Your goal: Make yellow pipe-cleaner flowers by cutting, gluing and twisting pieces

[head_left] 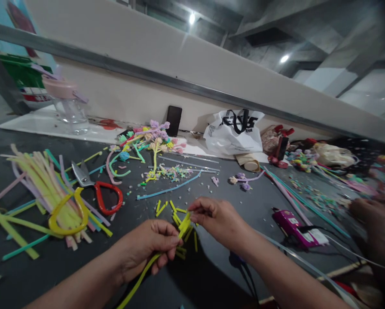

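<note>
"Where does the yellow strip [141,279] lie?"
"Near centre, long axis slanting from near left to far right."
"Fingers?"
"Left hand [157,242] pinches it nearer; right hand [216,219] pinches its far end. Short yellow pieces [162,209] lie around; scissors [85,179] sit left."

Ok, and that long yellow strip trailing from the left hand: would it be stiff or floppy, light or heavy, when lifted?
Probably bendy rather than rigid: the yellow strip curves as it trails from the left hand. Likely light too, since it looks thin along its visible length.
</note>
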`<state>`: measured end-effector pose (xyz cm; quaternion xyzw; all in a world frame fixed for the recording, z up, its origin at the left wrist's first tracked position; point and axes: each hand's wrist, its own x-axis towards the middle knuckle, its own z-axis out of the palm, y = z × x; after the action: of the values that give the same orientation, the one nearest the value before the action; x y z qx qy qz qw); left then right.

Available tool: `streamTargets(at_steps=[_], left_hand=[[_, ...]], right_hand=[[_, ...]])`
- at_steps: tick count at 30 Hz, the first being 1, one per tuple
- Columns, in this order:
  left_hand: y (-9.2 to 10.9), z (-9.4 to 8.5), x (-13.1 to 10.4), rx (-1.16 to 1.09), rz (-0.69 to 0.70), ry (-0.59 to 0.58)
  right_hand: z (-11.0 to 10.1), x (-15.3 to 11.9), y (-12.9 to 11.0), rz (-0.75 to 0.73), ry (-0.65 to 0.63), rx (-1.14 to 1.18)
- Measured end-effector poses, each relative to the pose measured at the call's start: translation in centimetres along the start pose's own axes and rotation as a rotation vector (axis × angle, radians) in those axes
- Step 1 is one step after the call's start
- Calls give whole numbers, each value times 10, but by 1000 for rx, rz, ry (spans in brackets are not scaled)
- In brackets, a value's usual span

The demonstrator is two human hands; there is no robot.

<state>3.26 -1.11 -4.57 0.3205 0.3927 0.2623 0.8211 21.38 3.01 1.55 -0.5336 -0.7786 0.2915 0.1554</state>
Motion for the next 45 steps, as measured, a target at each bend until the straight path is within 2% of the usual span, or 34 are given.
streamTargets(at_steps=[8,14,17,20,23,27,30,35,38,41,45], left_hand=[[2,-1,0,-60,-14,-24],[2,1,0,-64,0,-26],[3,1,-1,-71,-1,-15],[3,1,-1,-60,12,6],[2,2,0,-25,51,44],[4,5,1,30,106,115],[7,7,1,76,113,167],[7,7,4,177,132,254],[7,7,7,251,118,294],[8,7,8,279,102,323],[7,6,10,296,105,326]], right_hand=[[-6,-7,-1,94,19,250],[2,-16,2,110,50,295],[5,-15,12,122,99,177],[8,-9,25,131,151,-154],[15,-1,33,189,103,-390],[31,8,35,190,57,-408],[33,8,33,166,65,-392],[8,-21,38,188,151,-384],[-6,-51,56,295,252,-431],[-7,-73,77,428,274,-485],[-1,-76,91,512,286,-488]])
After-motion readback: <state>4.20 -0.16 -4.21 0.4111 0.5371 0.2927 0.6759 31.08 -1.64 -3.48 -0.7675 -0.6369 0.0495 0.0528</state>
